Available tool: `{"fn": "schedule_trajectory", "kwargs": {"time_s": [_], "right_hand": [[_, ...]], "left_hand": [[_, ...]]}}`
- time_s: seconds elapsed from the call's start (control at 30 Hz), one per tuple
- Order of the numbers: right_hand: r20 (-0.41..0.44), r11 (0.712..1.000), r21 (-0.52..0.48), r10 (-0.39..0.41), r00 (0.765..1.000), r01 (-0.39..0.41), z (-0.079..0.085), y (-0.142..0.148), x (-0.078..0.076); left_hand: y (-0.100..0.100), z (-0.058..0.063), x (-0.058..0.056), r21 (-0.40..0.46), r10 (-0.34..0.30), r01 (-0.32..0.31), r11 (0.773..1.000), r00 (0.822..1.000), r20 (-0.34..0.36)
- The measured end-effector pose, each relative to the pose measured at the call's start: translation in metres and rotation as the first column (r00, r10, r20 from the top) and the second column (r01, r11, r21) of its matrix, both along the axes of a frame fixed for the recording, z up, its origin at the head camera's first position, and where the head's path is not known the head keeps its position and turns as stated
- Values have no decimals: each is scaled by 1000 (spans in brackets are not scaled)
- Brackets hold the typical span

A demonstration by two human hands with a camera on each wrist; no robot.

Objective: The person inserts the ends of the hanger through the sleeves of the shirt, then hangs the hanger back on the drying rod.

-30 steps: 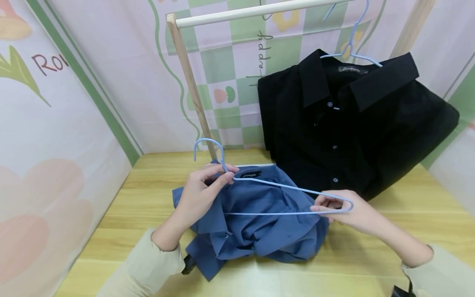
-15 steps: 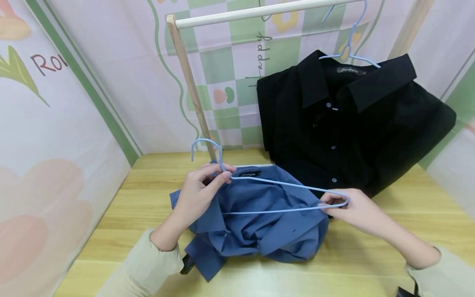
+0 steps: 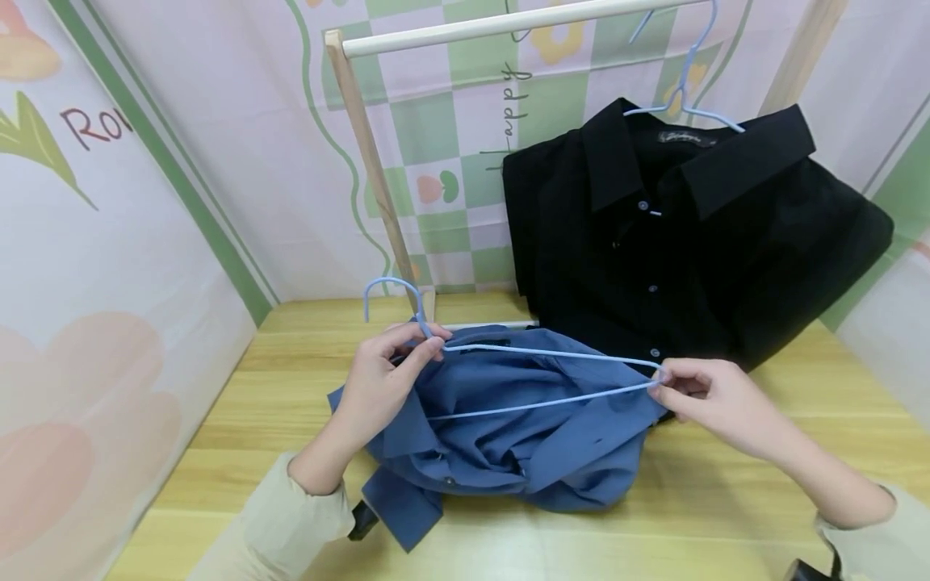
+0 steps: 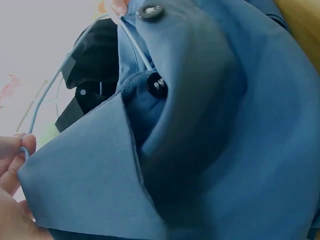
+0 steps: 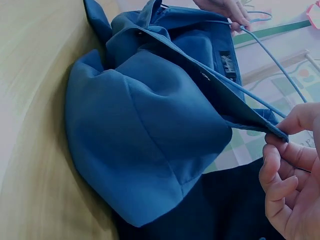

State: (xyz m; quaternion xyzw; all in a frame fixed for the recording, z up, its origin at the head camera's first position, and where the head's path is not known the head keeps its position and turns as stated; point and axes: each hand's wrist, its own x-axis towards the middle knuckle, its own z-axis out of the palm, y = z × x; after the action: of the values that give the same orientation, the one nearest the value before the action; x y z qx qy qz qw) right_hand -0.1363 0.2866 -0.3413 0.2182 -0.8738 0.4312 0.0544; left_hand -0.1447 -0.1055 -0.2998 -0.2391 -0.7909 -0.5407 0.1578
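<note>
A blue button-up shirt [image 3: 501,440] lies bunched on the table with its collar spread. The light-blue clothes hanger [image 3: 552,353] stretches across the neck opening, hook up at the left. My left hand [image 3: 381,367] pinches it at the base of the hook, close to the collar [image 4: 85,175]. At its other end my right hand [image 3: 715,395] pinches the hanger's tip. In the right wrist view, thumb and forefinger also pinch an edge of the shirt [image 5: 150,125] there. The hanger's left end is hidden inside the shirt.
Behind, a black shirt [image 3: 697,242] hangs on a light-blue hanger [image 3: 683,89] from the rack's rail [image 3: 465,31]. The rack's wooden post [image 3: 370,161] stands at the back left, on the wooden table [image 3: 240,387]. Patterned cloth [image 3: 160,242] lines the sides and back.
My right hand has moved slightly right and up to the hanger's very tip, drawing the shirt's right side along. My left hand and the hook have shifted a little left.
</note>
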Motion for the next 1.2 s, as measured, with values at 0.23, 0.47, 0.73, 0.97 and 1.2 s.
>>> {"fn": "schedule_trajectory", "kwargs": {"time_s": [0.23,0.47,0.73,0.97,1.2], "right_hand": [[-36,997,35,-62,997,64,6,8,0],[-89,990,79,-109,990,116,13,13,0],[-130,987,64,-139,982,149,21,17,1],[-193,985,16,-167,967,173,27,16,3],[-210,983,2,-179,961,183,31,14,6]], "left_hand": [[1,-2,-1,-5,-1,1,1000,1000,-29],[1,-1,-1,-13,8,-9,1000,999,-50],[3,-1,0,-18,18,-18,1000,999,-51],[6,-1,1,-11,30,-31,999,997,-72],[8,-3,0,-32,36,-40,999,993,-116]]}}
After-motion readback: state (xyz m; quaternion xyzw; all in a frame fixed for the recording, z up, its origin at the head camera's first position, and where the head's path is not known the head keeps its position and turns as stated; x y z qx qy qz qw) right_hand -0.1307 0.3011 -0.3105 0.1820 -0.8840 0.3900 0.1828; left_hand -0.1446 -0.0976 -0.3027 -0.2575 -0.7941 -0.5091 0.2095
